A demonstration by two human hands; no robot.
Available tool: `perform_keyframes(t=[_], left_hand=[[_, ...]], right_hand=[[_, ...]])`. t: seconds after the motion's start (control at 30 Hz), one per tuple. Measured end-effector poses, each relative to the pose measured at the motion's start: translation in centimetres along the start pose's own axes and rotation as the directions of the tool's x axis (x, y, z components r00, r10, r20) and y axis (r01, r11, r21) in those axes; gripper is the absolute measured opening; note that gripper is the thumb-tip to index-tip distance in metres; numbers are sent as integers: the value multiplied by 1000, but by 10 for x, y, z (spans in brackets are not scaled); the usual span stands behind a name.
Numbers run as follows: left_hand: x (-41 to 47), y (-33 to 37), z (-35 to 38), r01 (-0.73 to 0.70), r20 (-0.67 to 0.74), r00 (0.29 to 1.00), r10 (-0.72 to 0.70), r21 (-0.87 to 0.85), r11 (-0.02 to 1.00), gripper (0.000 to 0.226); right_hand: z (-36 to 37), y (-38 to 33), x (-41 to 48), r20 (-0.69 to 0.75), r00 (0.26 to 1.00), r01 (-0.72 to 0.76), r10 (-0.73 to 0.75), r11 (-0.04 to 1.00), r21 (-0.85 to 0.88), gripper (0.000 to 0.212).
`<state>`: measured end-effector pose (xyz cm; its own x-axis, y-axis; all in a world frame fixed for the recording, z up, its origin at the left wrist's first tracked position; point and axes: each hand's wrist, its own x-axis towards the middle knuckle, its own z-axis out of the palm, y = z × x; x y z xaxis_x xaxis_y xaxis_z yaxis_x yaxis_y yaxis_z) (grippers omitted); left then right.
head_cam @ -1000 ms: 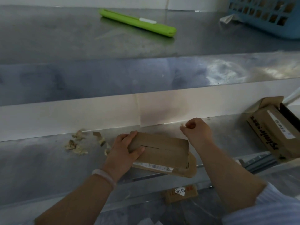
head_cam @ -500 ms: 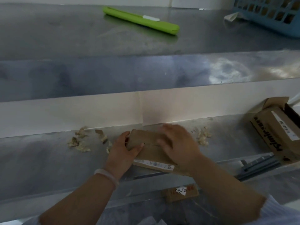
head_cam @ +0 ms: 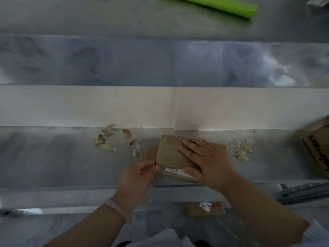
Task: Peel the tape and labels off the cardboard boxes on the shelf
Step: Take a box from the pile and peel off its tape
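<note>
A small flat cardboard box [head_cam: 169, 152] lies on the steel shelf [head_cam: 53, 157], with a white label [head_cam: 175, 171] along its near side. My right hand [head_cam: 206, 157] lies flat on top of the box, thumb against the near side by the label. At the box's near left corner my left hand [head_cam: 140, 172] has its fingertips pinched together. Whether they hold a strip of tape I cannot tell. Torn scraps of peeled tape [head_cam: 106, 139] lie left of the box, and more scraps [head_cam: 242, 150] lie right of it.
A larger printed cardboard box [head_cam: 318, 148] sits at the shelf's right end. On the upper shelf lies a green cutter [head_cam: 219, 5]. Below the shelf's front edge another small labelled box [head_cam: 206, 208] shows. Dark rails [head_cam: 306, 191] lie at the lower right.
My right hand dropped scraps to the right, then came down flat on the box. My left hand slid off the box's top to its near left corner. The camera tilted down.
</note>
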<state>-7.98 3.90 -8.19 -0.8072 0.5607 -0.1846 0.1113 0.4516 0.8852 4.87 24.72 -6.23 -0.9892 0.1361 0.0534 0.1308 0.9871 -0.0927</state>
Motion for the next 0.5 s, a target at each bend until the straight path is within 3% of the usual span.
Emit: perform_keyframes(t=[0.17, 0.23, 0.33, 0.4, 0.5], left_hand=[[1, 3, -2, 6, 13, 1000, -5, -75, 997, 17], [4, 5, 0, 9, 53, 999, 0, -172, 985, 40], [11, 9, 5, -45, 133, 989, 58, -102, 994, 75], [14, 15, 8, -69, 189, 978, 86, -99, 993, 68], [17, 17, 12, -97, 185, 976, 115, -103, 990, 60]], right_hand=[[-1, 0, 1, -58, 994, 98, -97, 995, 3, 55], [0, 0, 1, -72, 989, 127, -126, 992, 12, 54], [2, 3, 0, -95, 980, 180, -173, 981, 68, 53], [0, 3, -4, -182, 978, 129, -100, 980, 150, 51], [-4, 8, -24, -313, 919, -160, 239, 953, 259, 43]])
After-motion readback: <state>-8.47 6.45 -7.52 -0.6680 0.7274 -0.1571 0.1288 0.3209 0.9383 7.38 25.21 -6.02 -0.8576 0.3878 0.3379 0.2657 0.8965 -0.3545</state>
